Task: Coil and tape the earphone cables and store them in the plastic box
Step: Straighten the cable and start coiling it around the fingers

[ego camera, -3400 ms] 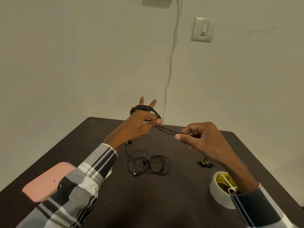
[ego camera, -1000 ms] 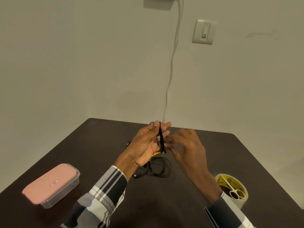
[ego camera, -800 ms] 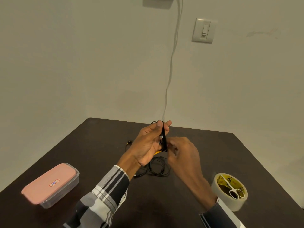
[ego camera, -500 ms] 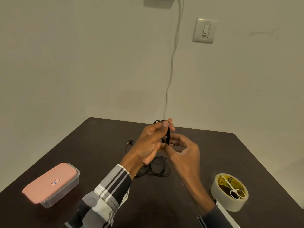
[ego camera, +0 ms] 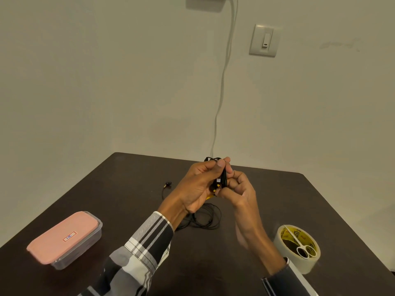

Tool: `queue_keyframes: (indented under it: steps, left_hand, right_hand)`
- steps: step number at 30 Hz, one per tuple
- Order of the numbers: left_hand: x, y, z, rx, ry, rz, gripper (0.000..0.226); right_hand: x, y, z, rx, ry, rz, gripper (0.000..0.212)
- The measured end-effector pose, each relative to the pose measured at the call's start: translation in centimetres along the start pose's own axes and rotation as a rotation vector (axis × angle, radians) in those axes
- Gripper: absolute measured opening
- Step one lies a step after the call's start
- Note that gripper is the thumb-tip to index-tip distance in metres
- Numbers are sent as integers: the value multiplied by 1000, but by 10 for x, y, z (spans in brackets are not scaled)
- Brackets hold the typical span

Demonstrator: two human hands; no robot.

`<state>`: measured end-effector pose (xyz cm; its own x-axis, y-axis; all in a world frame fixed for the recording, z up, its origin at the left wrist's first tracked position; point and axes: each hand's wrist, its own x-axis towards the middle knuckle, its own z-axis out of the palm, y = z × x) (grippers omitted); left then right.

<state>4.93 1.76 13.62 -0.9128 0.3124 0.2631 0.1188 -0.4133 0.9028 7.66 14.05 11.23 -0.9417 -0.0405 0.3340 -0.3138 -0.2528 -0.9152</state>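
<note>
Brought together since winding: left hand [ego camera: 199,186] pinches coiled earphone cable [ego camera: 223,176], right hand [ego camera: 236,189] grips its end. Keep pinch tight — fetch tape roll [ego camera: 297,248] at 4 o'clock.

Coiled black earphone cable [ego camera: 223,178] flattened edge-on, pinched upright above table, yellow bits at lower end. Second black earphone cable [ego camera: 205,218] loose and tangled on tabletop, one earbud trailing left. Clear plastic box [ego camera: 66,239], pink lid closed, far left. Tape roll [ego camera: 299,256] flat, right.
</note>
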Motion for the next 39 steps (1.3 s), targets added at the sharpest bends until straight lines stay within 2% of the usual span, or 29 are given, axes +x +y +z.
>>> queue_keyframes:
  steps: [6,9,12,15,17,22,24,31,34,39]
  left_hand:
    - [-3,5,7,-1,29,-3,27]
    - [-3,4,5,72,41,32,30]
    - [-1,-1,5,166,-24,73,27]
    - [1,-4,7,257,-68,119,24]
    - [2,-5,8,285,-85,132,23]
    - [1,-3,9,199,-13,110,24]
    - [1,-3,10,120,18,69,23]
    - [0,-7,6,33,75,-16,30]
    - [1,-8,3,21,82,-10,33]
    - [2,-6,-4,-32,72,-14,23]
  right_hand:
    - [0,-6,-8,40,-93,38,37]
    - [2,1,-12,-356,0,-82,37]
    - [3,8,-12,-795,59,-182,37]
    - [1,8,-9,-971,158,-229,14]
    - [0,9,-9,-944,172,-244,5]
    - [-3,0,-7,-278,45,-74,24]
    - [-4,-4,-8,-198,16,-10,21]
    - [-1,-5,-22,-192,-181,120,33]
    - [-1,-4,-22,-298,-161,101,42]
    - [-3,-1,-22,-431,-96,5,54]
